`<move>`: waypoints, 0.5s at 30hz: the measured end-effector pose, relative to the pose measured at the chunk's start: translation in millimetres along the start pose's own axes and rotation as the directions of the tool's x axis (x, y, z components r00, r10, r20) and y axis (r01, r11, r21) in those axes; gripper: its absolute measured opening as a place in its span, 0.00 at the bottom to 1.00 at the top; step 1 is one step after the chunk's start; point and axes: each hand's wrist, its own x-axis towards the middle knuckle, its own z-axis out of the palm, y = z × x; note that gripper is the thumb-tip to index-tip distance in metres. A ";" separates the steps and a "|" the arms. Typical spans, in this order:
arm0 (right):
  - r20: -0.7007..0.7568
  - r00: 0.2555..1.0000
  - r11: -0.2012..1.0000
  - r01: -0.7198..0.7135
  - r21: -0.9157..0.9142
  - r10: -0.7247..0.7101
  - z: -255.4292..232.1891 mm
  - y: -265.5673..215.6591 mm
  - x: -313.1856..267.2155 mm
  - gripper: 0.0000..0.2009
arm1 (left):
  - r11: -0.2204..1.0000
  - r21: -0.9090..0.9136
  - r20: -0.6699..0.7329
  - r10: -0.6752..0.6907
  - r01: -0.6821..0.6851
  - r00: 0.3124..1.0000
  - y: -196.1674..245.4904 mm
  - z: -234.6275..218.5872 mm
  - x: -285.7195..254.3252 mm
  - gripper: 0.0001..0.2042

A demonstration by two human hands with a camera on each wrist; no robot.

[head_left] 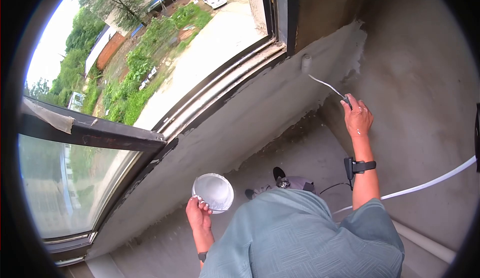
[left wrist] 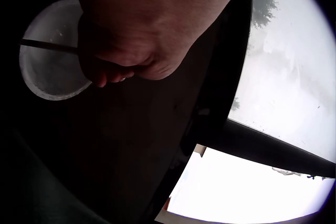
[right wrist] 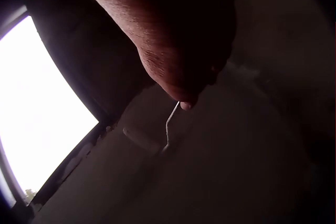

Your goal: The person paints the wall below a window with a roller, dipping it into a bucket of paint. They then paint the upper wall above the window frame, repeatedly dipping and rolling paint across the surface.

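Observation:
My right hand (head_left: pixel 359 118) grips the dark handle of a small paint roller (head_left: pixel 306 64), whose head lies against the grey coated wall below the window, near the frame's corner. In the right wrist view the roller (right wrist: pixel 142 140) and its bent wire show beyond the right hand (right wrist: pixel 184 50); the handle is hidden there. A white round bucket (head_left: pixel 214 190) hangs from my left hand (head_left: pixel 199 215), fingers curled at its rim and handle. The left wrist view shows the bucket (left wrist: pixel 52 71) partly behind the left hand (left wrist: pixel 131 35), with a dark bar across its opening.
An open window with a dark frame (head_left: pixel 100 133) runs along the left. The coated wall band (head_left: pixel 225 138) lies beneath it. A white hose (head_left: pixel 435 180) and a pale pipe (head_left: pixel 425 241) are at the right. Feet stand below the body.

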 end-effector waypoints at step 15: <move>-0.042 0.994 0.991 0.106 0.084 -0.103 -14.5 -40.4 -28.0 0.15 | 0.998 0.059 0.036 -0.022 0.020 0.999 2.7 12.8 4.2 0.08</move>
